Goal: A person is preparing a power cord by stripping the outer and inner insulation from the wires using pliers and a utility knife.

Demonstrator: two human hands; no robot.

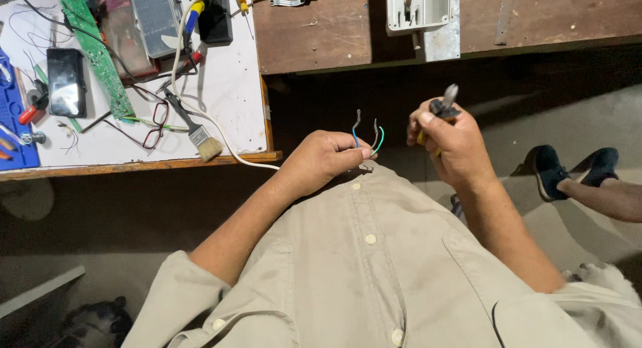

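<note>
The person's left hand [326, 157] was closed in a pinch on a white cable [200, 117] at its end, where thin cores [368, 135], one blue, one green and one dark, stuck up bare from the fingers. The cable ran back from that hand onto the white desk [231, 87] and looped up toward its far edge. The right hand [451, 144] was wrapped shut around a pair of yellow-handled pliers [443, 108], the metal nose pointing up and away, just beside the cores but apart from them; whether the plier nose itself was parted could not be told.

The cores were fine and stood close to the left fingertips, so a bite taken too low might have nipped skin, and one taken too hard could have severed a core rather than only its coating. The work was held in the air over the lap with nothing under it, so a slip of either grip would likely have dropped things to the floor.

The desk was crowded: a green circuit board [99, 54], a black phone [65, 82], a paintbrush [194, 129], red spectacles [155, 124] and loose wires. Beyond stood a brown wooden bench [314, 30] with a white box [418, 7]. The floor was dim concrete, and another person's dark shoes [550, 171] rested on it at the right
</note>
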